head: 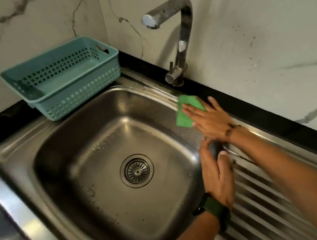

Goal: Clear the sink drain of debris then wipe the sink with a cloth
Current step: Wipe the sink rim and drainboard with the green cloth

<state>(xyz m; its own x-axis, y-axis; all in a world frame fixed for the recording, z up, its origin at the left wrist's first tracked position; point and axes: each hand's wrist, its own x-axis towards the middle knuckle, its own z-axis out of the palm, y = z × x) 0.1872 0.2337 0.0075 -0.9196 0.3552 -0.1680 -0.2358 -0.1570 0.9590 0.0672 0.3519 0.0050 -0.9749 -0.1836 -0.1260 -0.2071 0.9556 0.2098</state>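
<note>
A stainless steel sink [63, 140] fills the middle of the view, with a round drain strainer [136, 171] in its bottom. My right hand [210, 120] lies flat on a green cloth [186, 110] on the sink's back right rim, fingers spread and pressing it down. My left hand [216, 174], with a green watch strap on the wrist, rests open on the right rim of the basin, just below the right hand. A few water drops dot the basin.
A teal perforated plastic basket [68, 93] sits on the back left corner of the sink. A metal tap [179, 38] rises behind the cloth. A ribbed draining board [261, 193] runs to the right. A marble wall stands behind the black counter edge.
</note>
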